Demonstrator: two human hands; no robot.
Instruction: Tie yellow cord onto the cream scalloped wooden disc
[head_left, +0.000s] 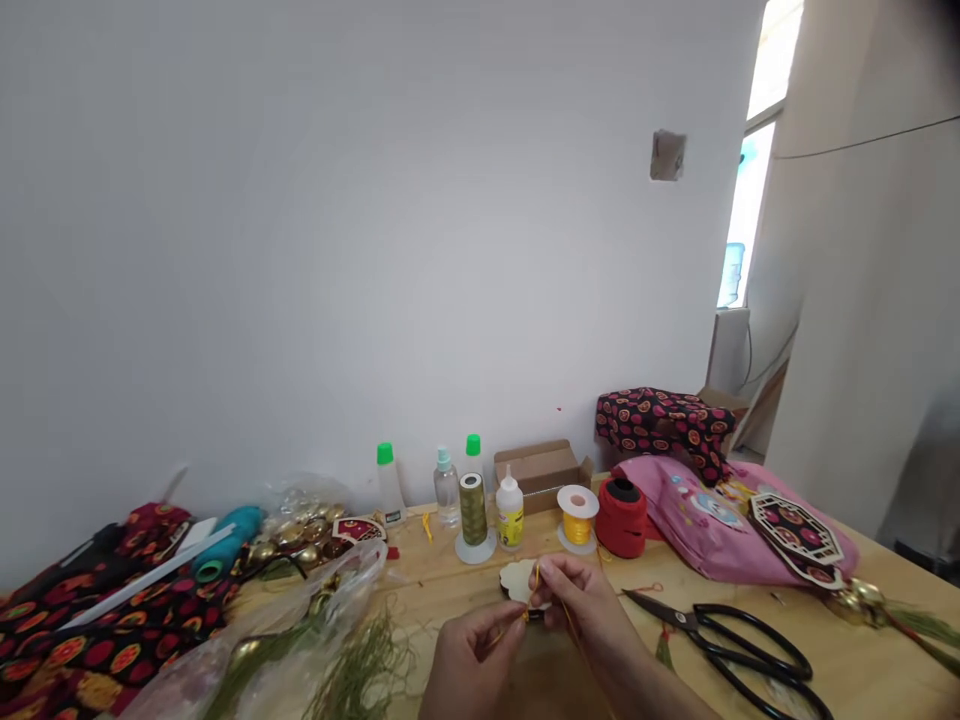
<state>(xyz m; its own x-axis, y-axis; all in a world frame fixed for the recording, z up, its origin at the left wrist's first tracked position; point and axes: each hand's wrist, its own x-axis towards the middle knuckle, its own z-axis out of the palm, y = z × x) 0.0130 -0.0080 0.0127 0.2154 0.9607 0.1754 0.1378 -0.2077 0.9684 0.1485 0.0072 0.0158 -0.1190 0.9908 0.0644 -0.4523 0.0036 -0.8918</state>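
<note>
A thin yellow cord (537, 580) runs between my two hands above the table front. My left hand (472, 655) pinches it between thumb and forefinger. Just to the right and slightly higher, my right hand (589, 605) has its fingertips closed on the same cord, a strand of which trails down past the palm. Behind the fingertips lies a pale, scallop-edged flat piece (516, 577) with a dark rim, partly covered by my hands. Whether the cord is fastened to that piece, I cannot tell. Black-handled scissors (724, 640) lie to the right, blades pointing toward my right hand.
Behind my hands stand a yellow cord spool (577, 525), red thread cone (622, 520), olive thread spool (473, 512), glue bottle (510, 515) and open cardboard box (544, 470). Green threads (367, 665), a plastic bag (285, 640) and patterned cloth lie left; a pink bag (697, 530) is right.
</note>
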